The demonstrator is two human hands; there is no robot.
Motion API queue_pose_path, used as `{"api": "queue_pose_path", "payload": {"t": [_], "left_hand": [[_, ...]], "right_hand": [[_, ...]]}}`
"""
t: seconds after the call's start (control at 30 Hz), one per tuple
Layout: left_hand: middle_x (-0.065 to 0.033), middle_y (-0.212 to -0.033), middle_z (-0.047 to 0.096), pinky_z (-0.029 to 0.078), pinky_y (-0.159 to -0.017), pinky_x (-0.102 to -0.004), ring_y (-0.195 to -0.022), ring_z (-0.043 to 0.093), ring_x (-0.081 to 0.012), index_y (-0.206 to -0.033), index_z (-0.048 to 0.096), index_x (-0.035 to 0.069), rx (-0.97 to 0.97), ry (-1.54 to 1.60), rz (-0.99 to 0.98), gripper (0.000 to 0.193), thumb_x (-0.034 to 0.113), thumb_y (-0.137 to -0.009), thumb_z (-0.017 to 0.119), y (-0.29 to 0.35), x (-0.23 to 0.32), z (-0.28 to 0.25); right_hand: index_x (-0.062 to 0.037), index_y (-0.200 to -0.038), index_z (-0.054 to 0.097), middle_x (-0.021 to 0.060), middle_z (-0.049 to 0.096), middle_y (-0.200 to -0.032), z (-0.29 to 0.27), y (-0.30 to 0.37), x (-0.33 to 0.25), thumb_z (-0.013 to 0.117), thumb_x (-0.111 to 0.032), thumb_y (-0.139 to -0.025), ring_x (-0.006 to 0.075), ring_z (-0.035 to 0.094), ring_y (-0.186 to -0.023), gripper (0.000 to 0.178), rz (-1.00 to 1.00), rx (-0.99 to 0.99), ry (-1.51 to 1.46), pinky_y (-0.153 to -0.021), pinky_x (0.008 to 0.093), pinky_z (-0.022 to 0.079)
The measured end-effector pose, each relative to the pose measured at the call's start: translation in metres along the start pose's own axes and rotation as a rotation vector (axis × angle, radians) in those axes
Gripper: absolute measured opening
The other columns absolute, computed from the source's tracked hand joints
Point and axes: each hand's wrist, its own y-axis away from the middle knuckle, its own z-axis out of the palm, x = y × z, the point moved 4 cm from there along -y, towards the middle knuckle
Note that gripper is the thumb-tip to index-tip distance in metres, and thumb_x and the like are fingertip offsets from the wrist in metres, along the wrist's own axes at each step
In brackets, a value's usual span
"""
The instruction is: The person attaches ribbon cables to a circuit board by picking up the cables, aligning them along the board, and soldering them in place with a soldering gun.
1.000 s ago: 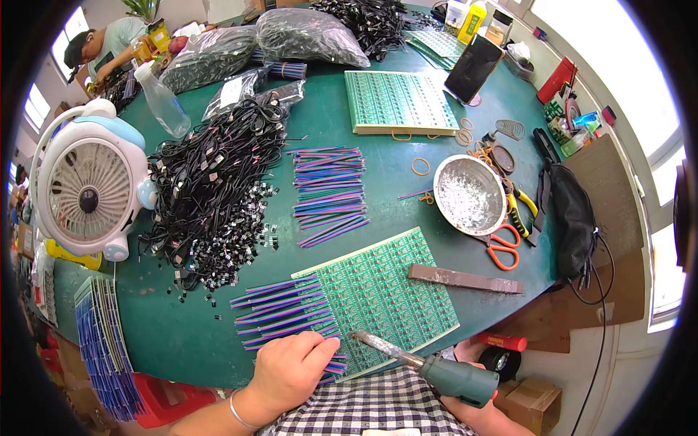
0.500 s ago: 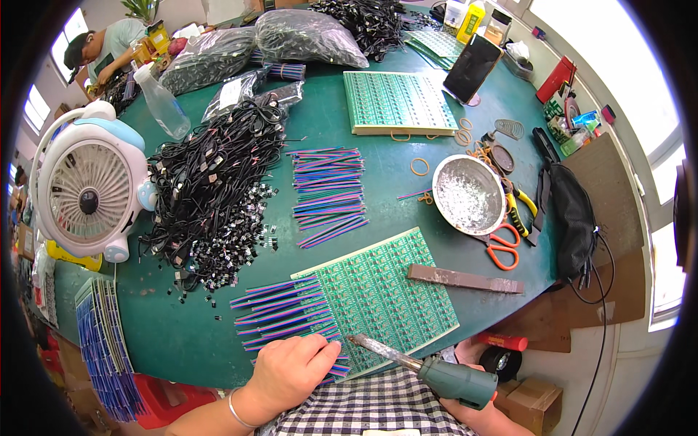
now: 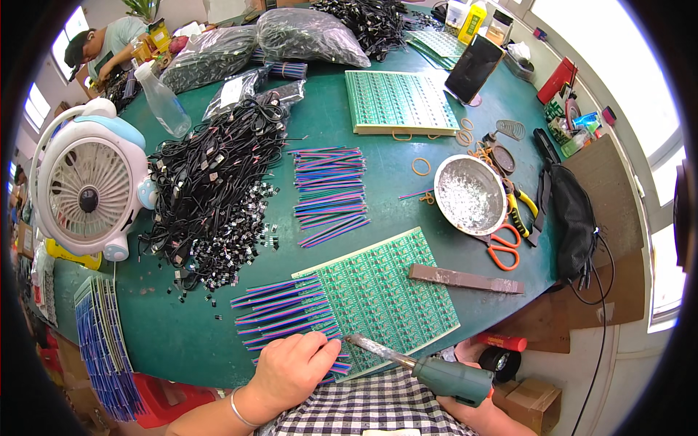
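Note:
My left hand is closed at the near left edge of a green circuit board panel. Its thumb and forefinger pinch a multicoloured wire strip by the end. Several such wire strips lie in rows along the board's left side, their ends on it. My right hand is wrapped round the green handle of a soldering iron, partly hidden by it. The iron's tip points left and meets the board's edge beside my left fingertips. A brown bar rests across the board's right part.
Beyond the board lie a wire bundle, a stack of panels and a metal bowl. Orange-handled scissors and pliers are at right. Black cables and a fan stand left. A co-worker sits far left.
The soldering iron has shifted slightly left, its handle a little lower. My left hand stays almost still at the board's edge.

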Motion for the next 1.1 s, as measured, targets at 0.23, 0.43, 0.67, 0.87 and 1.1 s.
{"api": "queue_pose_path", "payload": {"t": [0.23,0.43,0.67,0.87,1.1], "left_hand": [[-0.0021,-0.086,0.060,0.048,-0.052,-0.0303,-0.066,0.063,-0.0164,-0.100,0.071,0.009,-0.017,0.004,-0.008,0.021,0.014,-0.079,0.070,-0.003,0.001,0.000],[-0.0025,-0.085,0.063,0.052,-0.055,-0.0334,-0.069,0.065,-0.0200,-0.095,0.074,0.009,-0.038,-0.005,-0.042,0.024,0.009,-0.072,0.075,-0.002,0.002,0.000],[-0.0018,-0.086,0.060,0.049,-0.053,-0.0306,-0.067,0.063,-0.0168,-0.099,0.071,0.010,-0.026,0.006,-0.005,0.020,0.014,-0.080,0.069,-0.001,-0.002,0.002],[-0.0025,-0.086,0.059,0.050,-0.053,-0.0312,-0.066,0.063,-0.0175,-0.098,0.071,0.010,-0.033,0.018,-0.005,0.020,0.014,-0.079,0.069,-0.002,-0.003,0.001],[-0.0027,-0.085,0.059,0.050,-0.053,-0.0318,-0.067,0.063,-0.0179,-0.098,0.071,0.011,-0.037,0.037,-0.010,0.020,0.014,-0.078,0.070,-0.002,-0.003,0.001]], "right_hand": [[-0.0052,-0.111,0.073,0.0089,0.073,-0.109,-0.005,-0.005,-0.002,0.076,-0.003,-0.076,0.0275,0.067,-0.099,0.035,-0.060,-0.046,0.042,-0.092,0.0407,0.047],[-0.0047,-0.108,0.074,0.0090,0.074,-0.105,-0.004,-0.005,-0.004,0.076,-0.004,-0.077,0.0274,0.069,-0.096,0.031,-0.092,-0.030,0.057,-0.089,0.0393,0.049],[-0.0049,-0.109,0.074,0.0088,0.074,-0.104,-0.001,-0.008,-0.006,0.077,-0.006,-0.079,0.0269,0.069,-0.094,0.030,-0.041,-0.041,0.038,-0.088,0.0387,0.049],[-0.0046,-0.108,0.074,0.0087,0.074,-0.103,-0.004,-0.009,-0.013,0.077,-0.005,-0.078,0.0275,0.069,-0.092,0.030,-0.111,-0.018,0.104,-0.087,0.0387,0.048],[-0.0029,-0.106,0.074,0.0103,0.075,-0.101,-0.004,-0.010,-0.014,0.076,-0.004,-0.078,0.0280,0.070,-0.089,0.028,-0.126,-0.022,0.048,-0.083,0.0386,0.051]]}}
